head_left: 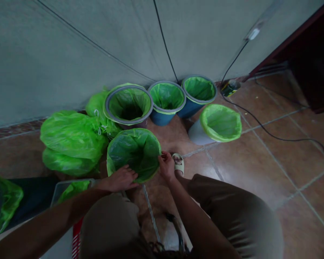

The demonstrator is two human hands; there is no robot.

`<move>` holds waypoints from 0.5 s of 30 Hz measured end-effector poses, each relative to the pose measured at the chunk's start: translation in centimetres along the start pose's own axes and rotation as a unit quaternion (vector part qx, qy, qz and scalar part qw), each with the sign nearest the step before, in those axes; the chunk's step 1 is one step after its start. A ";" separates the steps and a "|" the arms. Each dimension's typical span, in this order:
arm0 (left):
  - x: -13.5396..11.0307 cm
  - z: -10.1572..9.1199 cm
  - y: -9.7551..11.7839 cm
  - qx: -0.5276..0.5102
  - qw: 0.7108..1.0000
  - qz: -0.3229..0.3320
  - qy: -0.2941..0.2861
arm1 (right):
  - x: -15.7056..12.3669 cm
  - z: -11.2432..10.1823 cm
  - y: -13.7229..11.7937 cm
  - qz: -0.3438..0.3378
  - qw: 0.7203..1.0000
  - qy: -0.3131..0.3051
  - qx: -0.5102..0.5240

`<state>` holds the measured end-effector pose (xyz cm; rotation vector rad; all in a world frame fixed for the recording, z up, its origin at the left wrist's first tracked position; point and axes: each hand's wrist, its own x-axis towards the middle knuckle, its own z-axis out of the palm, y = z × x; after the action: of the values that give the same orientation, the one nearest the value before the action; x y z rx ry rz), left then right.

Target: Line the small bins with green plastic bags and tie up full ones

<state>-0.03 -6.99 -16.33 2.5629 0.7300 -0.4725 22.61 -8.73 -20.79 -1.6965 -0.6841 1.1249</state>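
Observation:
Between my knees stands a trash bin lined with a green trash bag (148,153), its edge folded over the rim. My left hand (122,178) lies over the near left part of the rim, fingers bent inward on the bag's edge. At the right side of the same rim, my right hand (166,163) pinches the folded edge between thumb and fingers. The bin's outer wall is mostly hidden by the bag and my arms.
Behind it are a lined dark bin (128,121), two blue bins (162,118) and a white bin (198,133). Filled green bags (72,140) lie left. A black cable (272,136) crosses the tiles. Another lined bin (5,205) lies at lower left.

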 end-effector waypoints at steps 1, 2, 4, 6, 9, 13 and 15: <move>0.1 0.2 0.2 0.012 1.000 -0.002 -0.010 | 0.0 0.2 -0.3 -0.001 1.000 0.005 -0.023; 0.1 0.4 0.3 0.019 1.000 -0.003 -0.014 | -0.1 0.4 -0.6 -0.005 0.999 0.012 -0.053; 0.0 0.7 0.2 0.025 1.000 -0.012 -0.011 | -0.2 1.0 -1.3 -0.016 0.992 0.030 -0.119; -0.4 1.0 -0.4 0.022 1.000 -0.021 -0.004 | -0.8 1.8 -1.7 -0.018 0.987 0.045 -0.155; -1.8 1.2 -2.1 0.001 0.999 -0.034 -0.013 | -2.3 2.9 -1.6 -0.001 0.990 0.049 -0.129; -4.5 0.0 -4.4 -0.019 0.997 -0.035 -0.073 | -4.2 2.6 -0.3 -0.005 0.998 0.035 -0.048; -5.1 -1.7 -5.1 -0.045 0.993 -0.045 -0.096 | -3.9 1.7 0.4 -0.001 0.997 0.069 -0.030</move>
<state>-6.64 -4.41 -14.27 2.3681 0.7816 -0.6892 19.44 -11.44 -19.92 -1.8071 -0.6372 0.9837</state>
